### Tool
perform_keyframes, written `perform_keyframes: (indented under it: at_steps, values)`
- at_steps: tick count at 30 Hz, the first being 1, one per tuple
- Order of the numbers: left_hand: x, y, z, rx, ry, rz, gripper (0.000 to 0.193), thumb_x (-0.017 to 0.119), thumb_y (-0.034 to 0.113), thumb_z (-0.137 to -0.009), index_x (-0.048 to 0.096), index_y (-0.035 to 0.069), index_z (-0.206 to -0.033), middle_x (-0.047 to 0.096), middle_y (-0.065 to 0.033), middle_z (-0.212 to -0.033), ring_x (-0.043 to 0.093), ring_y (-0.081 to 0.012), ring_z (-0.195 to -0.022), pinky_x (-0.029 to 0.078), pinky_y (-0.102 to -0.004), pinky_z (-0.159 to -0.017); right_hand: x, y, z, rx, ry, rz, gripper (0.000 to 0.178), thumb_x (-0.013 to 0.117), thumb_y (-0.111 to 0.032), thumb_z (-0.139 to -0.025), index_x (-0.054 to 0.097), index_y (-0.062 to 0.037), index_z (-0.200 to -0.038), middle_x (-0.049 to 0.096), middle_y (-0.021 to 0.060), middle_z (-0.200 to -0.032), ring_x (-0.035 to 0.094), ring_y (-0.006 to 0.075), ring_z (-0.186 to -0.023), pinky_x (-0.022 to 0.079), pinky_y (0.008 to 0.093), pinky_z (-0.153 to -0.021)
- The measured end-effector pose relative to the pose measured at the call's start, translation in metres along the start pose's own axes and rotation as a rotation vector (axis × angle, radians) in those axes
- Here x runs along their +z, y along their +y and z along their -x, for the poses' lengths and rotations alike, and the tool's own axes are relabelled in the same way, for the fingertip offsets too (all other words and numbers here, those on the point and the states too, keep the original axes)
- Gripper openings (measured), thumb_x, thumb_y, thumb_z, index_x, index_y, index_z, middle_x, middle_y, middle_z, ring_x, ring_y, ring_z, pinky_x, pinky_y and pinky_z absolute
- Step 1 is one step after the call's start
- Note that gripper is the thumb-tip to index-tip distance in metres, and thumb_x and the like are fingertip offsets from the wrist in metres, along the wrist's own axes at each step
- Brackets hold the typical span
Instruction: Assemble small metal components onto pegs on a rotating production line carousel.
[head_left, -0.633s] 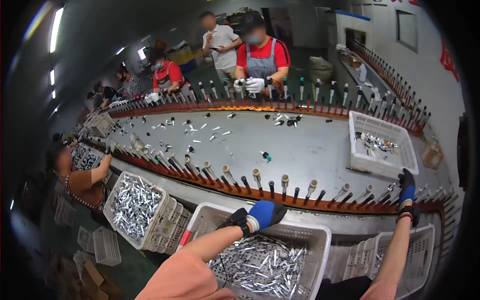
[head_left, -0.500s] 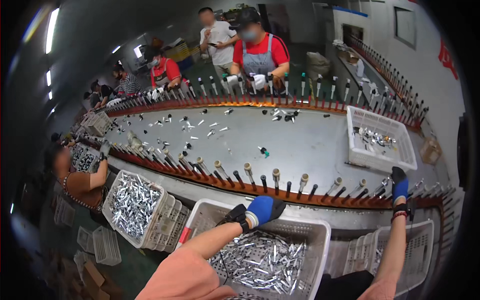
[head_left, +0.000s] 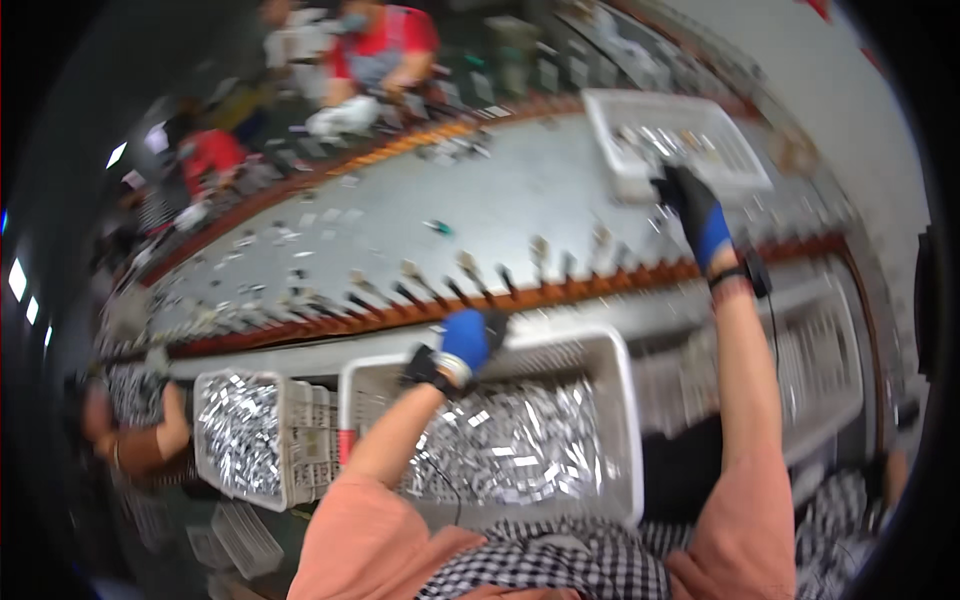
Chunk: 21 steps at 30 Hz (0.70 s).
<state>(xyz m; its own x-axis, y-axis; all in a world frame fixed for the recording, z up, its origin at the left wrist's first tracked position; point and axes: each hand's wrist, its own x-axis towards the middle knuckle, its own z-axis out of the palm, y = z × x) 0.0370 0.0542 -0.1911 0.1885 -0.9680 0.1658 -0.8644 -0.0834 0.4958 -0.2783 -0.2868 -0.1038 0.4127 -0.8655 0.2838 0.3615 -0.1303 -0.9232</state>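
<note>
My left hand (head_left: 470,338), in a blue and black glove, hovers at the far rim of a big white crate (head_left: 630,440) in front of me. Its fingers are curled closed, and what they hold, if anything, is hidden. Small shiny silver metal parts (head_left: 520,435) fill the crate's bottom. My right hand (head_left: 698,212), gloved alike, reaches past the row of upright posts to the near side of a white basket (head_left: 755,165) on the metal table. Small silver bits show beside its fingertips, but motion blur hides whether it grips them.
A brown rail (head_left: 560,293) with upright posts runs along the table's near edge. Loose small parts lie across the metal table (head_left: 380,240). Stacked crates (head_left: 290,440) with silver parts stand at left, others (head_left: 820,360) at right. Co-workers (head_left: 390,50) work across the table and at left.
The view has tilted and shifted. My right hand has moved from the post row at the right over to the white basket. My left hand stays curled near the crate's far rim.
</note>
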Motion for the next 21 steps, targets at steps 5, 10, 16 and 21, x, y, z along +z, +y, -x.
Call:
perform_keyframes:
  at_steps: [5, 10, 16, 21]
  values:
    - [-0.003, 0.017, 0.012, -0.019, 0.056, -0.035, 0.035, 0.064, 0.039, -0.101, 0.077, 0.007, -0.093, 0.074, -0.0202, -0.086, 0.071, -0.0439, -0.080, 0.056, -0.0530, -0.072, 0.089, -0.018, 0.073, 0.208, -0.033, 0.543, 0.052, 0.061, -0.042, -0.110, 0.078, 0.0004, -0.084, 0.066, 0.0044, -0.065, 0.059, 0.0125, -0.058, 0.047, 0.0310, -0.058]
    - [-0.020, 0.009, 0.016, -0.106, 0.049, -0.008, 0.037, 0.062, 0.037, -0.102, 0.077, 0.005, -0.095, 0.074, -0.0214, -0.088, 0.071, -0.0435, -0.083, 0.056, -0.0538, -0.075, 0.165, -0.100, 0.131, 0.126, -0.715, 0.577, 0.027, 0.072, -0.026, -0.103, 0.080, -0.0051, -0.118, 0.075, 0.0076, -0.077, 0.066, 0.0141, -0.065, 0.055, 0.0338, -0.064]
    - [-0.016, 0.011, 0.004, 0.028, 0.177, -0.030, 0.030, 0.067, 0.031, -0.099, 0.075, 0.008, -0.083, 0.072, -0.0205, -0.080, 0.070, -0.0429, -0.074, 0.055, -0.0535, -0.066, 0.021, -0.073, 0.040, -0.314, 0.220, 0.716, 0.047, 0.067, -0.024, -0.107, 0.062, 0.0018, -0.146, 0.070, 0.0150, -0.138, 0.068, 0.0210, -0.120, 0.052, 0.0347, -0.104]
    - [-0.010, 0.014, 0.007, 0.022, 0.138, -0.021, 0.032, 0.066, 0.033, -0.099, 0.076, 0.006, -0.085, 0.073, -0.0205, -0.082, 0.070, -0.0431, -0.074, 0.055, -0.0540, -0.067, -0.087, 0.006, -0.020, 0.157, 0.050, 0.370, 0.052, 0.055, -0.045, -0.112, 0.072, 0.0007, -0.131, 0.078, 0.0133, -0.106, 0.073, 0.0200, -0.090, 0.056, 0.0339, -0.083]
